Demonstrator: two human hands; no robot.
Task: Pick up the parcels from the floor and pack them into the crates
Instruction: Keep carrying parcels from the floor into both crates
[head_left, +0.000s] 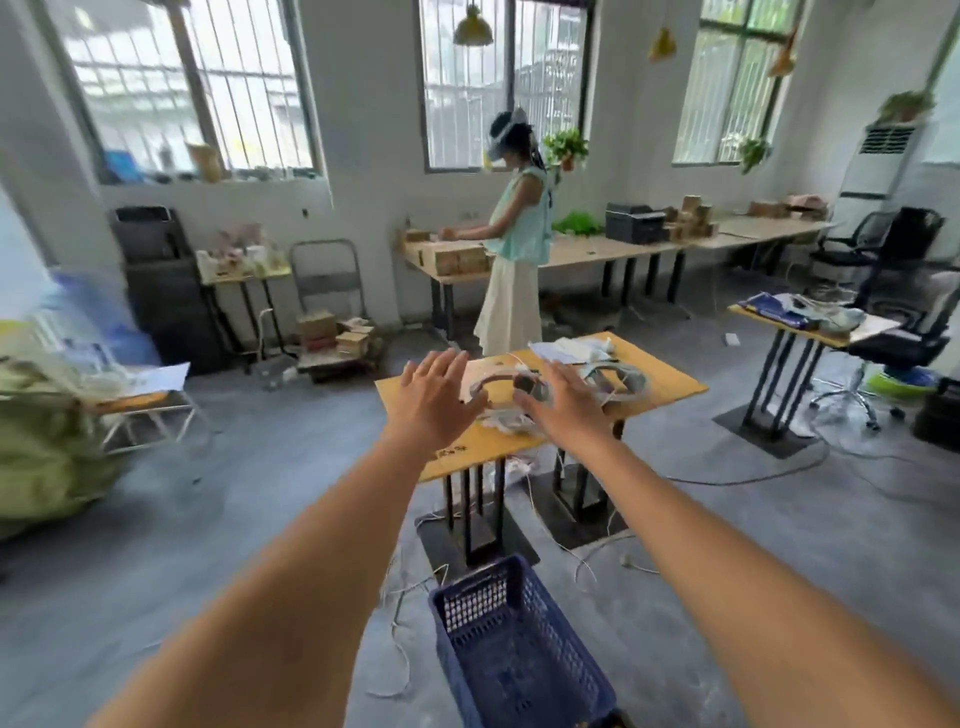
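Nearest, on the floor between the two outstretched forearms, stands a blue perforated plastic crate (519, 654), which looks empty as far as its inside shows. Loose white cables (400, 613) trail over the floor beside it. Farther out, the left hand (434, 397) and the right hand (569, 397) are raised side by side, each grip spread with fingers straight, holding nothing. They show in front of a yellow-topped surface (670, 384) that carries headsets and tangled cords. No parcel lies within plain sight on the floor; a green sack (47, 457) slumps at the left edge, its contents hidden. Beyond, a person in a pale top (519, 223) works at a long surface (623, 249) stacked with small cardboard boxes. The work seems to be at its start, before any pick-up. Next comes finding a parcel, stooping, and closing a grip on it.
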